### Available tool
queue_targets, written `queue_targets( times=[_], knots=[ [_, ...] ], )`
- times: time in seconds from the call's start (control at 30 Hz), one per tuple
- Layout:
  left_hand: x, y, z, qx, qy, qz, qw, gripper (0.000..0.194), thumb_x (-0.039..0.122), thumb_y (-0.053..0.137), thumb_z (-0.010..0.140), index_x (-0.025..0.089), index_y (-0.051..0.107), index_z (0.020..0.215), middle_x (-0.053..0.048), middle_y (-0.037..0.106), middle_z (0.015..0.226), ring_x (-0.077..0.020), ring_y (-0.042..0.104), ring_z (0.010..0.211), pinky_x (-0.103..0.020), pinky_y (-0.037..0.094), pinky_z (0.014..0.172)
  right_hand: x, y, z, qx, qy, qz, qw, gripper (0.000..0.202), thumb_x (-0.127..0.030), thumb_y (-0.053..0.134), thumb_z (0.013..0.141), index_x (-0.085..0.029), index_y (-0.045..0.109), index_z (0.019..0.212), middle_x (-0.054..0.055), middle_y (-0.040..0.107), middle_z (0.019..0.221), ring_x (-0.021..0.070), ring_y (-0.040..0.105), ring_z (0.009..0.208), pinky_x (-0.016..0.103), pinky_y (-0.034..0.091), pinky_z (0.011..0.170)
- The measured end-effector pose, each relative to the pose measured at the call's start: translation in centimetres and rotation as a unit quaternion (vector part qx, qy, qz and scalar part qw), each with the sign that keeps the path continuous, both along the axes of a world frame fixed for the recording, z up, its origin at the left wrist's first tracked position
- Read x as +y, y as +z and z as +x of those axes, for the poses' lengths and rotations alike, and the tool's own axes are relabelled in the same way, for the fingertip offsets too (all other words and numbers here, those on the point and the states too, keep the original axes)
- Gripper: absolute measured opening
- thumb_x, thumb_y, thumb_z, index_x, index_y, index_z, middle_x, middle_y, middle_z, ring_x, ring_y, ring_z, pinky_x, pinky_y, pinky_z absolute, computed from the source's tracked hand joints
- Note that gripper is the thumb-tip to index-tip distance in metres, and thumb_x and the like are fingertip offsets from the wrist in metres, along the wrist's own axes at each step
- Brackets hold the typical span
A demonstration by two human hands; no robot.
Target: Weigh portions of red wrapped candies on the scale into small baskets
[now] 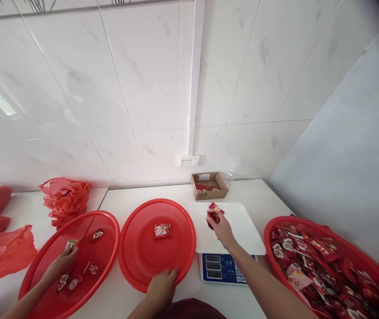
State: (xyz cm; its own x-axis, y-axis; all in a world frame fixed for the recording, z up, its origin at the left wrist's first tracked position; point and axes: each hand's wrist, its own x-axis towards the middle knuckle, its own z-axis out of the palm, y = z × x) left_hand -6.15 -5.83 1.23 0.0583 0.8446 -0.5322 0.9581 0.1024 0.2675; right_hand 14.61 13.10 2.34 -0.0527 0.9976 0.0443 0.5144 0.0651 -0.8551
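My right hand (223, 230) is closed on some small red wrapped packets (215, 213), over the white pan (242, 221) of a digital scale. How many packets it holds is partly hidden by the fingers. At the near rim of the middle red plastic basket (133, 274), my left hand (161, 288) grips the edge, fingers over the rim and thumb out of sight. Inside that basket lies one red and white packet (162, 231). The scale's blue panel (222, 268) with its displays sits below the pan, partly covered by my right forearm.
Another person's hand (65, 261) holds a small packet over the left red basket (110, 221), which contains several packets. A basket (272, 221) heaped with red packets stands right. Behind the scale is a cardboard box (221, 193); red plastic bags (66, 197) lie left. A wall socket (189, 161) is behind.
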Motion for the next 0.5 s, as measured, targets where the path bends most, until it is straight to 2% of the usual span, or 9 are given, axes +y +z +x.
queue_targets(
  times=[0.03,0.1,0.17,0.2,0.23,0.3,0.37,0.43,0.5],
  knots=[
    [0.1,0.0,-0.1,-0.001,0.001,-0.004,1.0,0.059,0.012,0.041,0.076,0.026,0.042,0.134,-0.01,0.06,0.118,-0.0265,0.059,0.104,-0.038,0.046,0.084,-0.4,0.8,-1.4,0.055,0.038,-0.003,0.998,0.043,-0.044,0.052,0.078,-0.018,0.057,0.112,0.01,0.064,0.115,0.0215,0.061,0.101,0.036,0.046,0.089],
    [0.2,0.0,-0.2,-0.006,0.0,-0.011,1.0,0.06,0.01,0.04,0.076,0.025,0.042,0.134,-0.011,0.061,0.117,-0.0263,0.059,0.104,-0.038,0.046,0.085,-1.1,1.8,-4.0,0.096,0.141,-0.004,0.985,0.049,-0.046,0.052,0.079,-0.021,0.052,0.123,0.009,0.057,0.128,0.0211,0.057,0.109,0.037,0.045,0.093],
    [0.4,0.0,-0.3,-0.008,-0.004,-0.015,1.0,0.06,0.01,0.039,0.076,0.023,0.042,0.134,-0.012,0.061,0.116,-0.0273,0.06,0.104,-0.04,0.046,0.085,-1.0,2.0,-5.6,0.053,0.213,0.017,0.975,0.057,-0.047,0.051,0.081,-0.023,0.045,0.132,0.008,0.047,0.139,0.021,0.047,0.123,0.038,0.039,0.101],
    [0.5,0.0,-0.3,-0.007,-0.008,-0.018,1.0,0.06,0.009,0.038,0.076,0.023,0.042,0.134,-0.013,0.06,0.116,-0.0279,0.059,0.104,-0.04,0.046,0.085,-0.6,1.7,-6.0,0.003,0.217,0.026,0.976,0.059,-0.047,0.05,0.081,-0.023,0.042,0.135,0.007,0.043,0.142,0.0207,0.042,0.128,0.038,0.035,0.104],
    [0.5,-0.1,-0.4,-0.005,-0.013,-0.019,1.0,0.061,0.009,0.038,0.075,0.023,0.042,0.134,-0.013,0.06,0.116,-0.0284,0.059,0.104,-0.041,0.046,0.084,0.0,1.3,-6.0,-0.057,0.201,0.031,0.978,0.059,-0.046,0.049,0.082,-0.022,0.042,0.135,0.008,0.042,0.143,0.0208,0.037,0.132,0.038,0.032,0.107],
    [0.6,-0.4,-0.6,-0.001,-0.021,-0.013,1.0,0.062,0.008,0.04,0.074,0.024,0.042,0.133,-0.013,0.06,0.117,-0.0287,0.059,0.105,-0.042,0.046,0.084,1.7,0.2,-4.9,-0.185,0.121,0.02,0.975,0.055,-0.041,0.047,0.083,-0.02,0.045,0.133,0.01,0.044,0.142,0.0225,0.033,0.134,0.04,0.03,0.107],
    [0.5,-0.6,-0.7,-0.002,-0.022,0.001,1.0,0.061,0.008,0.04,0.073,0.025,0.043,0.132,-0.012,0.06,0.116,-0.0281,0.06,0.104,-0.041,0.047,0.083,3.3,-1.0,-2.9,-0.241,0.062,0.002,0.968,0.053,-0.033,0.049,0.082,-0.017,0.046,0.132,0.016,0.043,0.14,0.0294,0.031,0.134,0.049,0.03,0.104],
    [0.1,-0.7,-0.7,-0.006,-0.018,0.017,1.0,0.056,0.01,0.04,0.075,0.024,0.046,0.129,-0.013,0.061,0.114,-0.0274,0.061,0.1,-0.04,0.048,0.082,4.3,-2.2,-0.5,-0.274,0.043,-0.009,0.961,0.051,-0.029,0.046,0.082,-0.018,0.047,0.131,0.018,0.04,0.141,0.0347,0.031,0.133,0.057,0.032,0.099],
    [-0.3,-0.5,-0.5,-0.013,-0.017,0.026,0.999,0.048,0.013,0.04,0.077,0.023,0.05,0.123,-0.014,0.063,0.108,-0.0276,0.063,0.096,-0.039,0.049,0.079,4.5,-3.6,1.7,-0.313,0.062,0.005,0.948,0.047,-0.029,0.04,0.083,-0.021,0.05,0.128,0.017,0.046,0.137,0.0352,0.039,0.127,0.057,0.037,0.093]
  ],
)
